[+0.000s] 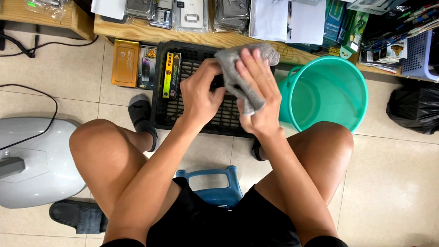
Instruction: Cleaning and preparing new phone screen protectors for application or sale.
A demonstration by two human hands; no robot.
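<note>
My right hand (259, 92) grips a grey cloth (238, 69) and presses it over something held by my left hand (200, 90). The thing under the cloth is dark and almost wholly hidden, so I cannot tell what it is. Both hands meet above a black plastic crate (165, 114) that stands on the tiled floor between my knees. I sit on a blue stool (213, 184).
A teal bucket (358, 107) stands right of the crate. Small boxed packages (125, 63) lie left of it. A wooden shelf (148, 29) carries phone cases. Black rubbish bags (435, 107) sit far right; a grey fan base (28, 159) and cables lie at left.
</note>
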